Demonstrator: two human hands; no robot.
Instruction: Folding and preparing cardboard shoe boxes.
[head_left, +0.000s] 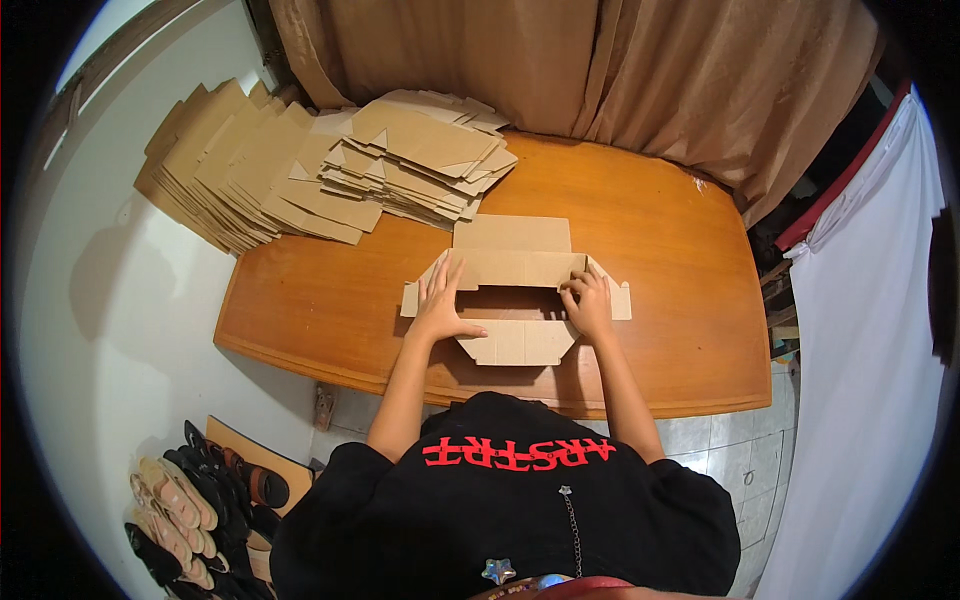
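- Half-folded cardboard box point(515, 290) lies at frame centre on the wooden worktop point(660, 300), near its front edge, close enough for both forearms to work it.
- Left hand point(440, 305): open, fingers spread, palm flat on the box's left side flap; it appears to pin that side down.
- Right hand point(588, 303): fingers curled over the right inner wall, seemingly pressing the fold; not a closed grasp.
- Box sits between and under both hands, front flap toward the body.
- Stack of flat cardboard blanks point(400, 165) in upper left, well apart from both hands.

black short-sleeved shirt point(500, 510), red lettering, bare forearms.
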